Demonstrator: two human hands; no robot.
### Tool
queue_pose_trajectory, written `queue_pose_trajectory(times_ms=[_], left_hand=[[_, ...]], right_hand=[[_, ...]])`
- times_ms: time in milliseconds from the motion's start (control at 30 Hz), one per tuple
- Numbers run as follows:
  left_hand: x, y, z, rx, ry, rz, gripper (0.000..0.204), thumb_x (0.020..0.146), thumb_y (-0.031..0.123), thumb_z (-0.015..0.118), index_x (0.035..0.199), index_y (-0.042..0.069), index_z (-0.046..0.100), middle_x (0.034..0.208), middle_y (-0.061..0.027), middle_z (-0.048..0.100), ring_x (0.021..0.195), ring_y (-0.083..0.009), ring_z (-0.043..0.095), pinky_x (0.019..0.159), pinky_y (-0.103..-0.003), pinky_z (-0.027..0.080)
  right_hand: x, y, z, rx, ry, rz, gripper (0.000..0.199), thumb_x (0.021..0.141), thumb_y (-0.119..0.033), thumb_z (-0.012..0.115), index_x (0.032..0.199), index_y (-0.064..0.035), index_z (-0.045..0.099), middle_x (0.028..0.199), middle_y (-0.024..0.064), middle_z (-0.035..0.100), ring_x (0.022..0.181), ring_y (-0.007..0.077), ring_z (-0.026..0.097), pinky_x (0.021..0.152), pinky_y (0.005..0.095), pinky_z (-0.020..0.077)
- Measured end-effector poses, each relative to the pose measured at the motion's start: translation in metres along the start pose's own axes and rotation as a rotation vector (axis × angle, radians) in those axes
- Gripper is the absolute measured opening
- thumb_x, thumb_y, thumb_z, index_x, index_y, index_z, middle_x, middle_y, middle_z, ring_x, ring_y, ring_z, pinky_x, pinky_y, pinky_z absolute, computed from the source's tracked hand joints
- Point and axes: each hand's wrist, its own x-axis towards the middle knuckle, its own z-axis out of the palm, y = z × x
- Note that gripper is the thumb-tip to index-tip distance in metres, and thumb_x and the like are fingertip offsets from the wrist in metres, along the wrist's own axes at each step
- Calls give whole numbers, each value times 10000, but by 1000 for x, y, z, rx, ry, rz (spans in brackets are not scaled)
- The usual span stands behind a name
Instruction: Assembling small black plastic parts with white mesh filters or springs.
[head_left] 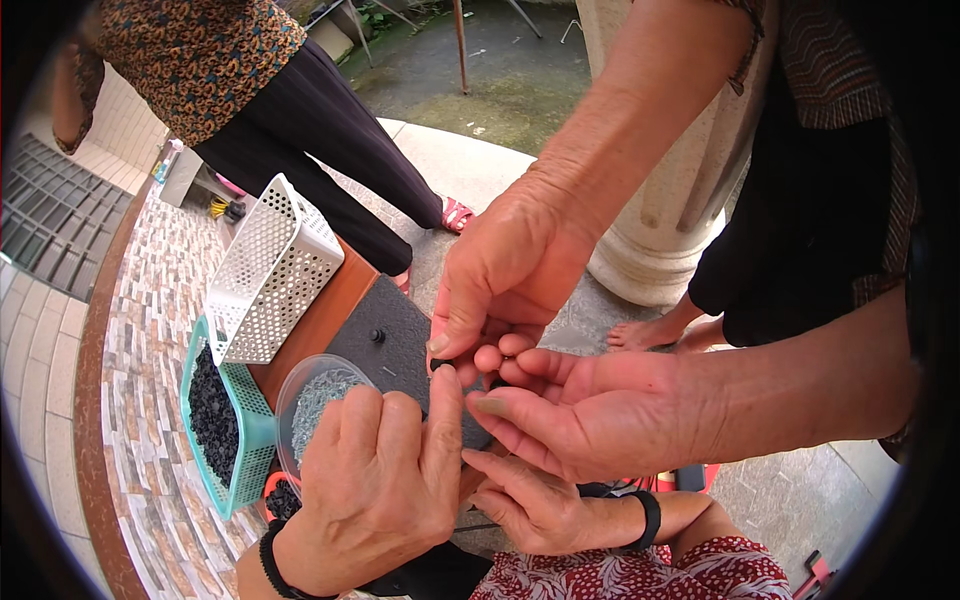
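My left hand [385,455], with a black bracelet at the wrist, reaches its index finger up to a small black part [441,365]. Its fingertip touches or nearly touches that part; the other fingers curl under, their tips hidden. Another person's hand [520,265] pinches the part from above. That person's other hand [590,410] lies palm up close by, fingertips together near a second dark bit. Below it, my right hand [535,505] has its index finger stretched out and nothing visible in it. Another small black part [377,336] stands on the dark grey board [400,310].
Left of the board are a clear round tub [300,375] of small glassy pieces, a teal basket [258,435] of black parts and an upright white perforated basket [290,285]. An orange container [272,484] sits below. A person in dark trousers [330,150] stands beyond.
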Motion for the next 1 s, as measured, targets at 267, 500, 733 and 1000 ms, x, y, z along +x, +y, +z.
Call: queue_pose_trajectory(times_ms=[267,500,733,1000], left_hand=[[1,0,1,-11,21,-15,446,678,-26,591,1120,-74,554,688,-79,407,607,-221,432,506,-326,363],[-1,-11,-5,-256,64,-159,404,654,5,660,1057,2,619,759,-89,527,682,-248,533,565,-318,421],[-9,-32,12,-1179,147,-690,342,737,113,751,1031,-17,635,768,3,581,735,-53,525,655,-184,411],[-13,-40,23,-1297,33,-651,323,740,35,723,1045,-17,630,761,-1,582,704,-48,511,622,-172,393]], right_hand=[[-4,-1,4,89,-38,-11,450,731,59,600,1165,110,493,1291,348,417,1253,420,403,1051,455,295],[-20,3,8,-29,-63,18,478,772,-30,648,1215,70,497,1267,308,456,1206,399,451,1024,433,335],[-24,6,10,146,-108,190,453,815,-82,639,1240,12,512,1207,264,510,1138,370,500,963,426,385],[-25,8,12,140,-130,188,453,847,-107,615,1268,8,495,1092,223,557,1036,354,545,920,424,406]])
